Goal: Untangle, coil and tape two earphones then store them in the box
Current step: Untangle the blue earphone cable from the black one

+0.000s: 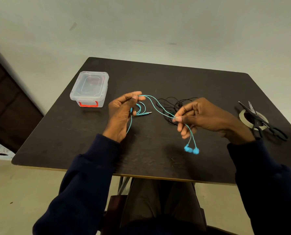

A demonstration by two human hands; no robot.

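Observation:
A turquoise earphone cable (155, 106) stretches between my hands above the dark table (209, 85). My left hand (122, 114) pinches the cable near its top, and a few loops and the jack plug (148, 112) hang beside that palm. My right hand (202, 116) pinches the two thin strands, from which the two blue earbuds (191, 149) dangle. A black earphone (172, 104) lies in a tangled heap on the table behind my right hand. The clear plastic box (89, 89) with a red latch stands closed at the back left.
A roll of tape (243, 114) lies at the table's right edge with black scissors (263, 122) resting across it. The table's front edge is close to my lap. A dark piece of furniture stands on the floor at far left.

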